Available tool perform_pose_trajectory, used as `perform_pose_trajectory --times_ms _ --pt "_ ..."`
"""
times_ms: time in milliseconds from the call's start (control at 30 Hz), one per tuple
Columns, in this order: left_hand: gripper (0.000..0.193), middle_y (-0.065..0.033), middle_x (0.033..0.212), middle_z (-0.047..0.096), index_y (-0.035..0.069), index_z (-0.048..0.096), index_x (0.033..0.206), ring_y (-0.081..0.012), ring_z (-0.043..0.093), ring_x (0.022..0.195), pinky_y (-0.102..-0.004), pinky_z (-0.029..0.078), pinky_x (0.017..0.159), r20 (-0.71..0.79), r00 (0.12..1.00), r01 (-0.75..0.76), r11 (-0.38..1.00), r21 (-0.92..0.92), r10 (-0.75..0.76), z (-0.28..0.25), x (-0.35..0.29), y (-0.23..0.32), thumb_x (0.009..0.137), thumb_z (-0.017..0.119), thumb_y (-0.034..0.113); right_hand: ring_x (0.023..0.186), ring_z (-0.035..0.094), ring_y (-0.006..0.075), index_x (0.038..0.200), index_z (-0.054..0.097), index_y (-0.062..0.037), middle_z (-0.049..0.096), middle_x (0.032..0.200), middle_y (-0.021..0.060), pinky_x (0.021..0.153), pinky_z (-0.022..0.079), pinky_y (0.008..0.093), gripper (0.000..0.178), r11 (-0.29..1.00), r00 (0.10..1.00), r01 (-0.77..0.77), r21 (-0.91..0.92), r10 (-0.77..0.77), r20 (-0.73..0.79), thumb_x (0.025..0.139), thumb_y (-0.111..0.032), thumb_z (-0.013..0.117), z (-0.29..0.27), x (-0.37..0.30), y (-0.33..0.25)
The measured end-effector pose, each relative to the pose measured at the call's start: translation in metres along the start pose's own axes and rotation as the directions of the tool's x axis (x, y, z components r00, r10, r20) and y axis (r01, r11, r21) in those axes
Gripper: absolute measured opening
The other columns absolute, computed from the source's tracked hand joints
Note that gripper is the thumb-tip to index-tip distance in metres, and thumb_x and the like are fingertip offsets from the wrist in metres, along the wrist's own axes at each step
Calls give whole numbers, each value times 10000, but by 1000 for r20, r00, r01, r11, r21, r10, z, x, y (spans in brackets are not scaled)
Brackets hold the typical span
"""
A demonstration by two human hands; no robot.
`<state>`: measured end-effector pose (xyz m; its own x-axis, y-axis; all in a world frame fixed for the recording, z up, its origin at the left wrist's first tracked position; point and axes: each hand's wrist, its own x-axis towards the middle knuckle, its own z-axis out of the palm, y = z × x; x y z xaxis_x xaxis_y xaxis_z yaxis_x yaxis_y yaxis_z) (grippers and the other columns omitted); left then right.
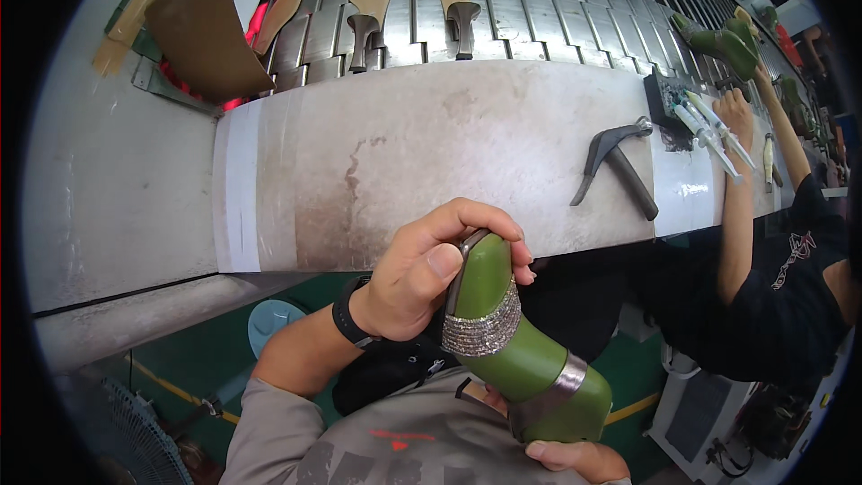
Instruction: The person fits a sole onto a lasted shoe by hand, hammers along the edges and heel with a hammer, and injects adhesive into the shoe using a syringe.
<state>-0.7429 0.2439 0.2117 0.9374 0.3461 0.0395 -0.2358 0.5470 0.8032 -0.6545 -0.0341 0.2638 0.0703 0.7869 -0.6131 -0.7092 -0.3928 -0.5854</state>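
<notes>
Close to my body I hold a green shoe last tilted, toe end up. A glittering rhinestone strap wraps its forefoot, a metallic pewter strap crosses its ankle part, and a dark sole edge shows along the toe. My left hand, with a black band on the wrist, is closed around the toe end. My right hand holds the heel end from below; its thumb shows and most of its fingers are hidden behind the last.
A hammer lies on the worn bench. Beyond runs a slatted metal conveyor carrying heeled soles. Syringe-like tubes stand in a black box at right, beside a co-worker's arm. A brown board leans far left.
</notes>
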Motion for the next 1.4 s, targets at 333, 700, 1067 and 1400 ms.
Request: perform_pose_trajectory --times_ms 333,700,1067,1400 --pt "797 -294 1410 595 17 445 1579 -446 598 1371 -648 502 1160 15 1000 7 958 -288 -3 -10 3 -5 1053 606 595 1424 529 364 1593 372 59 563 1466 232 1288 319 569 1036 983 982 178 33 -180 64 752 -363 807 -13 13 19" --pt "1040 -266 1561 562 0 378 1639 -384 609 1395 -519 498 1177 -398 914 45 994 -99 -81 32 -31 -14 1045 223 840 1360 613 391 1667 198 89 516 1538 303 1210 438 515 1054 438 651 691 -576 -722 233 851 -113 834 -12 48 16" --pt "826 -255 1292 682 -3 415 1478 -331 727 1111 -461 611 956 -119 974 -59 727 685 191 7 -47 97 883 880 331 1308 666 269 1573 449 39 657 1413 188 1116 535 423 707 639 629 670 -376 -759 -168 962 -105 774 -82 94 -83" --pt "834 -173 1319 644 37 580 1442 -371 619 1252 -507 474 1060 263 963 -264 -365 893 -53 -13 3 64 662 871 90 1087 714 239 1630 378 -44 664 1390 175 982 590 403 671 740 652 659 139 -468 -597 1115 -398 620 -119 146 -220"
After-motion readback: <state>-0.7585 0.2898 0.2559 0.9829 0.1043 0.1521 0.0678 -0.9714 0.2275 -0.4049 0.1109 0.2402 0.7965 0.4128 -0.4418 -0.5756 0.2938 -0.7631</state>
